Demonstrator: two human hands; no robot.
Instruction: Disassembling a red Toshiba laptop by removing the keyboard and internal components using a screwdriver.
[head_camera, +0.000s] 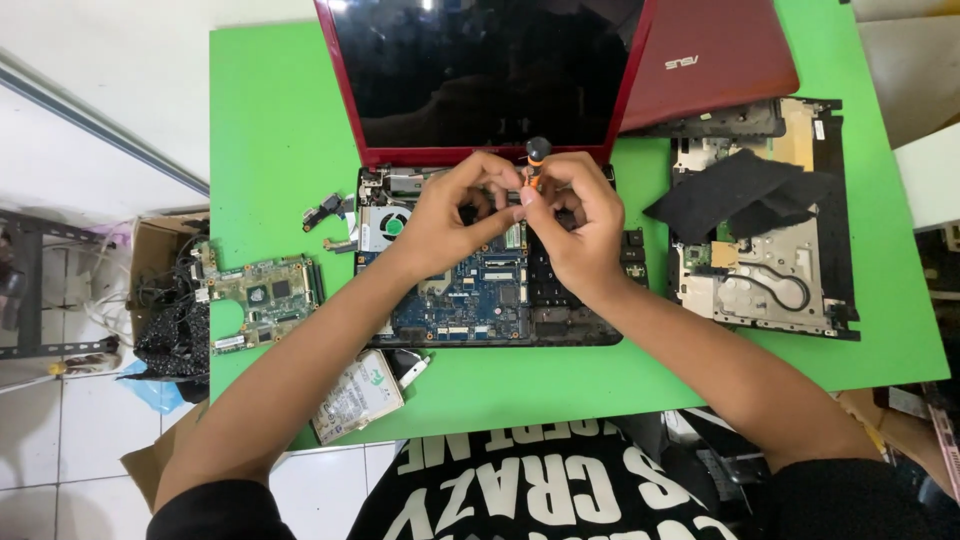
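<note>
Head view: right hand (575, 215) and left hand (450, 215) both pinching orange-black screwdriver (536, 160), upright over blue motherboard (470, 290) beneath; hard drive (358, 396) near left forearm.

Hands (455, 215): 2
Screwdrivers (536, 158): 1
Opened red laptops (480, 290): 1
Loose circuit boards (265, 298): 1
Hard drives (358, 396): 1
Detached red lids (715, 55): 1
Removed base panels (765, 270): 1
Green tables (270, 130): 1
</note>
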